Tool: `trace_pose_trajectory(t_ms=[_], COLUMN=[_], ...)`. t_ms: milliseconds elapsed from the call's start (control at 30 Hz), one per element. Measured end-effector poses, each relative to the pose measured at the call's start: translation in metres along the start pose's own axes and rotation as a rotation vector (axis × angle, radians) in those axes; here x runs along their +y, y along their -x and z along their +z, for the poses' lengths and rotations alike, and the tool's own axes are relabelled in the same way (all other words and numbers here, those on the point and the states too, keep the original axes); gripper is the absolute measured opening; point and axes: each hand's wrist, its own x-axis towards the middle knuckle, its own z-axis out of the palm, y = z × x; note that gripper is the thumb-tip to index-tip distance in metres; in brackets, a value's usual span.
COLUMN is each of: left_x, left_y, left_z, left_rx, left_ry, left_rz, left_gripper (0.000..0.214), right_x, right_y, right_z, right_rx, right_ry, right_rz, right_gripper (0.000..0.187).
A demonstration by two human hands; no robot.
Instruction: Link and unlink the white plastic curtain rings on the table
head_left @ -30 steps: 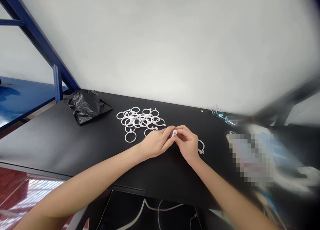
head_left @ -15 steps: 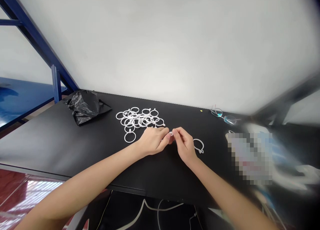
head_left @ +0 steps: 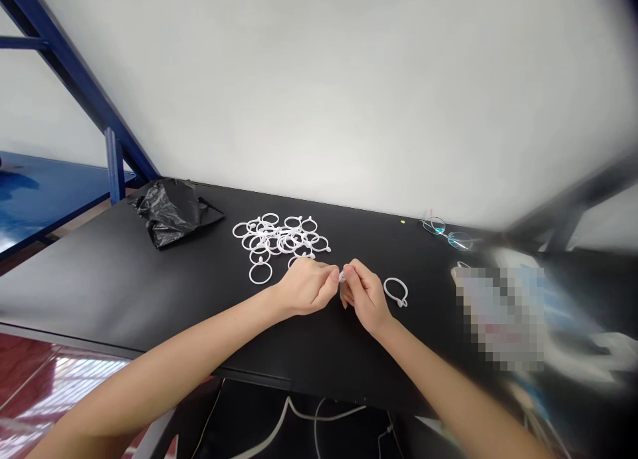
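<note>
Both hands meet over the black table (head_left: 309, 346). My left hand (head_left: 310, 286) and my right hand (head_left: 366, 293) are closed, pinching between their thumbs and fingers a white curtain ring (head_left: 341, 276). Only a small white part of it, like an eyelet, shows; my fingers hide the rest. A loose pile of several white curtain rings (head_left: 276, 245) with small eyelets lies just beyond my left hand. One separate curtain ring (head_left: 385, 293) lies flat to the right of my right hand.
A crumpled black plastic bag (head_left: 172, 213) lies at the back left. Eyeglasses (head_left: 459, 241) rest near the wall on the right. Blurred plastic packaging (head_left: 563, 319) is at the far right. Cables (head_left: 286, 412) hang below the table's front edge, and a blue metal frame (head_left: 113, 163) stands left.
My right hand has turned slightly and its lower fingers have spread a little below the pinched white part. That part now shows tilted between the thumbs.
</note>
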Motion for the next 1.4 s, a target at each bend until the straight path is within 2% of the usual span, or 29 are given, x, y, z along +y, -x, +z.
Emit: trace_pose_trajectory(t_ms=[167,467,667,767,867,1000,1100,1167,1267,1400], left_x=[-0.001,0.002,-0.001,-0.013,-0.032,-0.056,-0.065,-0.069,-0.071,-0.072], left_y=[-0.001,0.000,-0.002,-0.007,-0.012,-0.014,-0.012,-0.010,-0.008,-0.005], left_z=[0.000,0.000,-0.003,-0.011,-0.020,-0.031,-0.033,-0.032,-0.029,-0.027], left_rx=[0.019,0.034,0.032,0.144,0.247,0.194,0.117,0.071,0.045,0.048], left_ry=[0.062,0.159,0.037,-0.173,-0.405,-0.652,-0.750,-0.776,-0.802,-0.811], left_rz=[-0.015,-0.004,-0.006,-0.052,-0.115,-0.233,-0.351,-0.389,-0.390,-0.361], left_gripper=[0.034,0.032,0.038,0.036,0.038,0.038,0.038,0.039,0.037,0.036], right_x=[0.001,-0.001,-0.003,-0.011,-0.023,-0.034,-0.035,-0.034,-0.031,-0.022], right_y=[0.000,0.005,-0.001,-0.013,-0.026,-0.033,-0.031,-0.029,-0.027,-0.027], right_z=[0.001,0.002,-0.004,-0.023,-0.056,-0.103,-0.123,-0.124,-0.112,-0.090], right_rx=[-0.036,-0.032,-0.031,0.029,0.008,-0.145,-0.250,-0.277,-0.280,-0.192], right_ry=[-0.013,0.041,0.137,0.332,0.650,0.862,0.933,0.946,0.881,0.657], right_rz=[0.027,-0.024,-0.013,0.009,0.106,0.373,0.495,0.528,0.521,0.429], right_gripper=[0.040,0.042,0.042,0.039,0.033,0.022,0.020,0.020,0.011,0.003])
